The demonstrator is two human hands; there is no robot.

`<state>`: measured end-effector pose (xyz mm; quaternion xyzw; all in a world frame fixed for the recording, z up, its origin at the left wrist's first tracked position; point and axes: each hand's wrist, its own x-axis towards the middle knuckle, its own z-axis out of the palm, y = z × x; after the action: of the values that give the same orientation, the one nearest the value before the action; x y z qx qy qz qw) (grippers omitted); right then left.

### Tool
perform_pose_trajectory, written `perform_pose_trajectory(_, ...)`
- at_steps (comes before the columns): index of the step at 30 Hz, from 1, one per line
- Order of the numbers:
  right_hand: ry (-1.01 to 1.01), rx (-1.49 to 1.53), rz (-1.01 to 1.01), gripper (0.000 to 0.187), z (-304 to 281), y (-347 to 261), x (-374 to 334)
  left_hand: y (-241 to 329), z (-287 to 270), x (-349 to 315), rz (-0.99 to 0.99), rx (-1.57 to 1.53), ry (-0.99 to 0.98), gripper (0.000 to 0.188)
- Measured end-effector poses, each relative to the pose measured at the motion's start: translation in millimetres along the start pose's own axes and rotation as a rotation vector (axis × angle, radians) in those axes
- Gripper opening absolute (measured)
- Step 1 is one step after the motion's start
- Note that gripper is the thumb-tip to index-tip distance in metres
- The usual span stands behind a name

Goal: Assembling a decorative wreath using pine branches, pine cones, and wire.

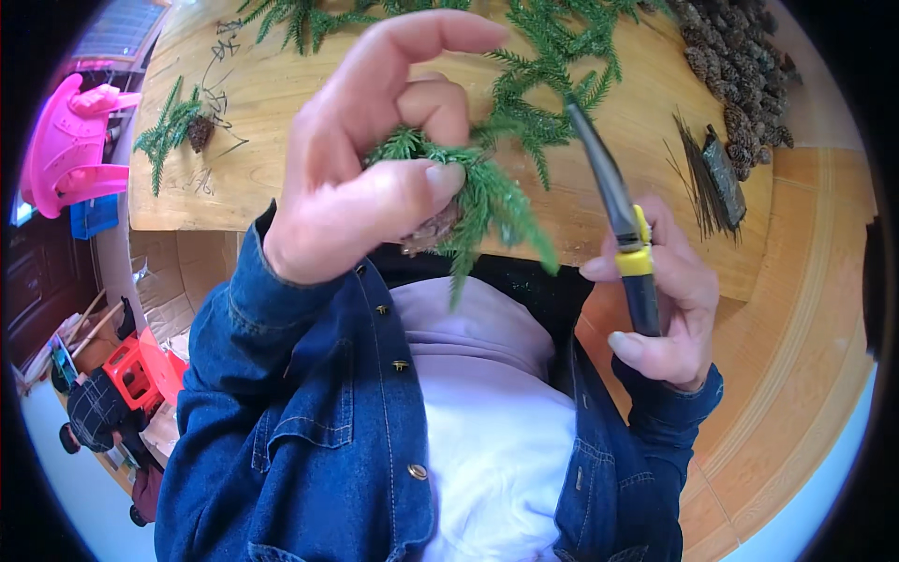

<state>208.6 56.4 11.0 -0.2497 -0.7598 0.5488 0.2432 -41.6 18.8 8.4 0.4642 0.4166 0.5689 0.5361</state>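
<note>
My left hand (346, 187) is raised over the table's near edge. Its thumb and bent fingers pinch a green artificial pine sprig (492, 201), while the index finger curves free above. Below the thumb a brown pine cone (433, 234) shows among the needles, mostly hidden by the hand and the sprig. To the right, my right hand (688, 300) is wrapped round pliers (611, 192) with long dark tapered jaws and yellow and black grips. The jaws point up and away, apart from the sprig.
Loose green sprigs (562, 56) lie along the wooden table's (281, 103) far side. Pine cones (735, 66) are heaped at far right, near thin dark wires (698, 178). One sprig with a cone (198, 133) lies left. A pink plastic chair (70, 140) and a person (98, 407) are further left.
</note>
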Motion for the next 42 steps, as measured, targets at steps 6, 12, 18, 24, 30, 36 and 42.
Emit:
perform_pose_trajectory(6, 0.006, 0.079, 0.112, 0.053, 6, -15, -12, -1, 9, -3, 0.302, 0.402, 0.135, 0.072)
perform_pose_trajectory(12, -0.125, 0.109, 0.069, 0.052, 6, -8, -12, -4, 13, -4, 0.415, 0.439, 0.142, 0.07)
perform_pose_trajectory(18, -0.163, 0.172, 0.066, 0.053, 4, -5, -14, -5, 9, -3, 0.388, 0.431, 0.054, 0.07)
perform_pose_trajectory(24, -0.114, 0.189, 0.199, 0.057, 7, -4, -16, -8, 9, -3, 0.332, 0.348, 0.019, 0.073)
perform_pose_trajectory(30, -0.175, 0.104, 0.148, 0.055, 4, -2, -15, -11, 8, -2, 0.312, 0.333, 0.001, 0.076)
perform_pose_trajectory(36, -0.077, 0.291, 0.285, 0.053, 8, -1, -18, -10, 8, -2, 0.305, 0.32, -0.022, 0.075)
perform_pose_trajectory(42, -0.148, 0.234, 0.22, 0.051, 2, 0, -14, -11, 0, -3, 0.268, 0.374, -0.103, 0.074)
